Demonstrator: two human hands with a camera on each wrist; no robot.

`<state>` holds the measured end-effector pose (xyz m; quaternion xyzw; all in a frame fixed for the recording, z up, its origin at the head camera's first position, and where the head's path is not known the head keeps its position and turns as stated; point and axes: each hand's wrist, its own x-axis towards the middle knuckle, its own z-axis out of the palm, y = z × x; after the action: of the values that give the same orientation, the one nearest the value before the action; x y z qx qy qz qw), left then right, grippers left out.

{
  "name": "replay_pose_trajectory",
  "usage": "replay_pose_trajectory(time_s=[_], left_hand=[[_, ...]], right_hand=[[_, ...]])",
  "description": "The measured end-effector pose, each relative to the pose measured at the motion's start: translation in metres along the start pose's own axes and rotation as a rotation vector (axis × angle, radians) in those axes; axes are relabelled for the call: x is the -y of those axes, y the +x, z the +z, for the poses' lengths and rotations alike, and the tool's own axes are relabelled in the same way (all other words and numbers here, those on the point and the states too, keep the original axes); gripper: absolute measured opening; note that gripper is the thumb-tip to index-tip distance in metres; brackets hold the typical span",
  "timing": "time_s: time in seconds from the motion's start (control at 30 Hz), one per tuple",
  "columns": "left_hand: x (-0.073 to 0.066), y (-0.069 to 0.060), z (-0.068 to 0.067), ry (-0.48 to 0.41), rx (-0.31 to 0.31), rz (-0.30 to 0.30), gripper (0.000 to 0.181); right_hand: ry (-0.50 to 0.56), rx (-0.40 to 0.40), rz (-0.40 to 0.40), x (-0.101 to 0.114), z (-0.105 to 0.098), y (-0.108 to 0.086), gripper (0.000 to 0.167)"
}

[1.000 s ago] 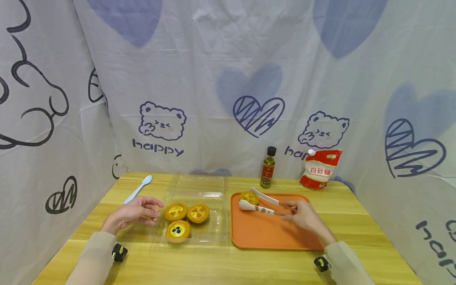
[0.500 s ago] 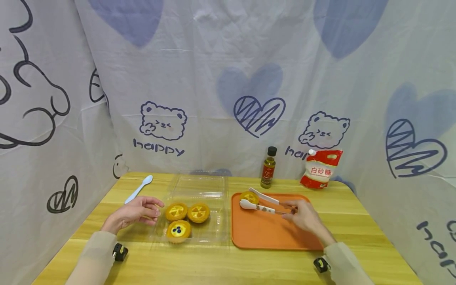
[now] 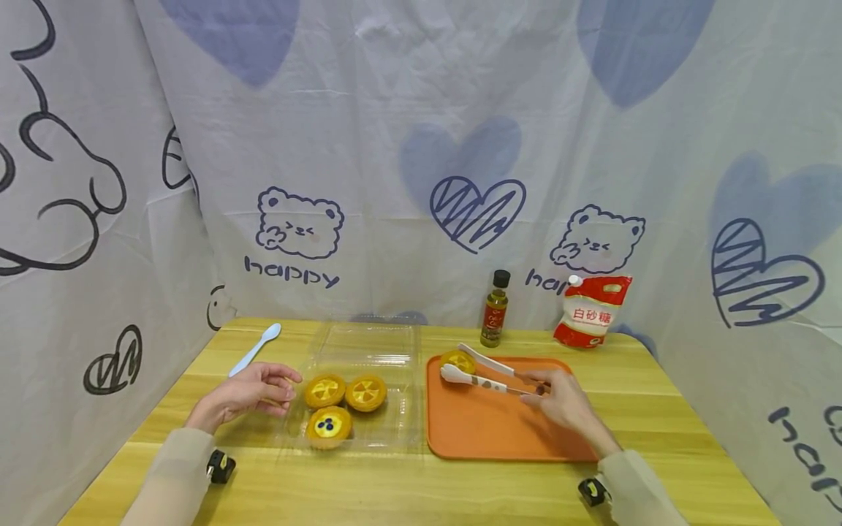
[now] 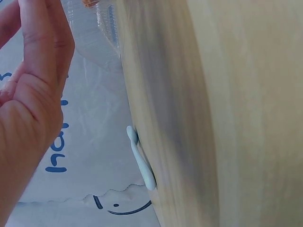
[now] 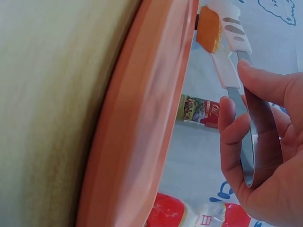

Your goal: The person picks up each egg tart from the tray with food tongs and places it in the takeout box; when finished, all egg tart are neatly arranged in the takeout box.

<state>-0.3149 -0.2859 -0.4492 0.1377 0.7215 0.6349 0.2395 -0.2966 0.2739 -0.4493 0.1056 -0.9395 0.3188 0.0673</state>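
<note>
My right hand (image 3: 562,398) holds a pair of tongs (image 3: 490,383) with white ends and metal arms, thumb on one arm and fingers on the other. Between the white ends sits an egg tart (image 3: 457,361), at the far left corner of the orange tray (image 3: 513,438). The right wrist view shows the tart (image 5: 209,29) side-on, beyond the tray rim; whether it touches the tray I cannot tell. My left hand (image 3: 253,391) holds nothing, its fingers loosely bent beside the clear plastic box (image 3: 401,427). Inside that box are two tarts (image 3: 365,394) with yellow topping and a blueberry-topped tart (image 3: 330,425).
Behind the left hand lies a pale blue spoon (image 3: 256,349). An oil bottle (image 3: 494,314) stands behind the tray, and a red and white sugar bag (image 3: 592,313) is at the back right. The box lid (image 3: 371,340) lies open toward the back cloth.
The tongs and the tart between them have shifted very slightly up and left in the head view. My left hand stays in place.
</note>
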Motion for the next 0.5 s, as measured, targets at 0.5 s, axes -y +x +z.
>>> replay_pose_trajectory(time_s=[0.5], left_hand=[[-0.0012,-0.0006,0.0009,-0.009,-0.011,-0.007,0.044]], right_hand=[[0.022,-0.01,-0.005,0.0098,-0.0007,-0.0032,0.037]])
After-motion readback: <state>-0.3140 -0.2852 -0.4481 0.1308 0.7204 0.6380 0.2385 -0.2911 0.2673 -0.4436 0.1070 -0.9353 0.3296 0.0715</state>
